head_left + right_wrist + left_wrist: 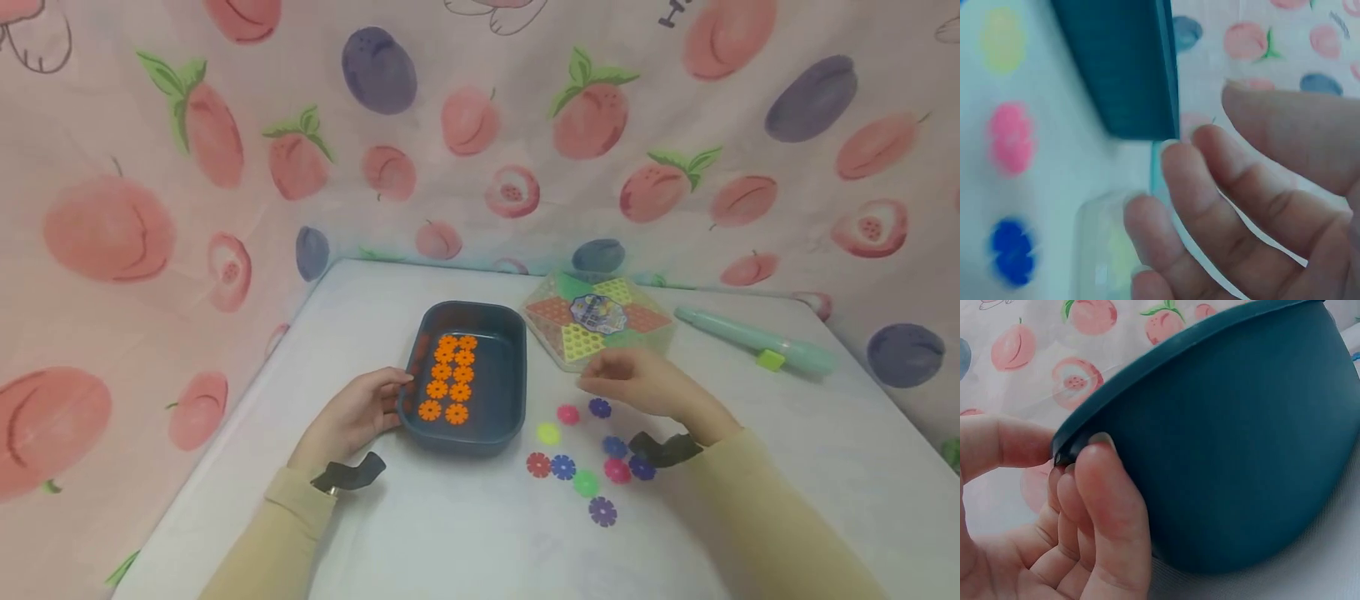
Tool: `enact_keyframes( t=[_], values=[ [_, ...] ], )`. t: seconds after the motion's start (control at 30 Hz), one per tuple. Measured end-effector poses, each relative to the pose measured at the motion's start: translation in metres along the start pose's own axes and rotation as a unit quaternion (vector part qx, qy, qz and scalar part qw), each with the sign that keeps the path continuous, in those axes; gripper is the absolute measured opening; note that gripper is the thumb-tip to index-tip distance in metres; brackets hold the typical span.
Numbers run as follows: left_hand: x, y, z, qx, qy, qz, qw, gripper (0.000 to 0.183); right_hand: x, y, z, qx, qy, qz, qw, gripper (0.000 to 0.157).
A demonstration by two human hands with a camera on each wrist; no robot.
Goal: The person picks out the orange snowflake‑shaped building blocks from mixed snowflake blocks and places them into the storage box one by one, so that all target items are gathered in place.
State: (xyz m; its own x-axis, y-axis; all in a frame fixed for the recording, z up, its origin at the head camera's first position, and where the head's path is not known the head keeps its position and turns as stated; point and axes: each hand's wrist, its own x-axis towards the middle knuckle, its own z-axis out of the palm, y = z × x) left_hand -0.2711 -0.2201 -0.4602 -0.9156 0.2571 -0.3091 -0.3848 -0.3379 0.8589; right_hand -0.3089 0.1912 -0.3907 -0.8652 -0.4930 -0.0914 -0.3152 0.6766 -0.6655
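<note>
My left hand (pixel 352 418) grips the left rim of a dark teal plastic basin (pixel 463 446); in the left wrist view its thumb and fingers pinch the rim edge. Inside the basin, orange notched discs (pixel 441 372), shaped like little flowers, lie in two columns. Over the table to the right hovers my right hand (pixel 647 387), fingers loosely bent and nothing between them in the right wrist view. Below and left of it lie loose notched discs, among them a pink disc (pixel 567 414), a blue disc (pixel 600 407), a yellow disc (pixel 548 433) and a purple disc (pixel 602 511).
Behind my right hand sits a clear hexagonal box (pixel 597 315) with coloured panels. A pale green tube (pixel 753 340) lies at the right, a small lime block (pixel 770 360) against it. A fruit-print cloth (pixel 465 200) hangs along the table's back and left.
</note>
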Motion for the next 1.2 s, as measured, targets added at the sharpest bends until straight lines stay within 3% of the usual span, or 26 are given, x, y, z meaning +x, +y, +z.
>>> enact_keyframes(
  t=[0.23,0.57,0.83,1.2],
  values=[
    [-0.001,0.001,-0.008,-0.002,0.005,-0.003,1.0000,0.025,-0.024,0.032,0.023,0.014,0.015,0.045,0.999,0.028],
    [-0.008,0.000,-0.022,-0.008,-0.001,0.002,1.0000,0.018,-0.021,0.058,0.049,0.119,0.052,0.096,0.987,0.032],
    [-0.008,0.003,-0.028,-0.005,-0.006,0.017,0.9998,0.012,-0.016,0.057,0.055,0.122,0.078,0.100,0.984,0.035],
    [-0.008,0.004,-0.029,0.012,0.026,0.008,0.9995,0.036,-0.011,0.055,0.061,0.120,0.080,0.103,0.984,0.031]
  ],
)
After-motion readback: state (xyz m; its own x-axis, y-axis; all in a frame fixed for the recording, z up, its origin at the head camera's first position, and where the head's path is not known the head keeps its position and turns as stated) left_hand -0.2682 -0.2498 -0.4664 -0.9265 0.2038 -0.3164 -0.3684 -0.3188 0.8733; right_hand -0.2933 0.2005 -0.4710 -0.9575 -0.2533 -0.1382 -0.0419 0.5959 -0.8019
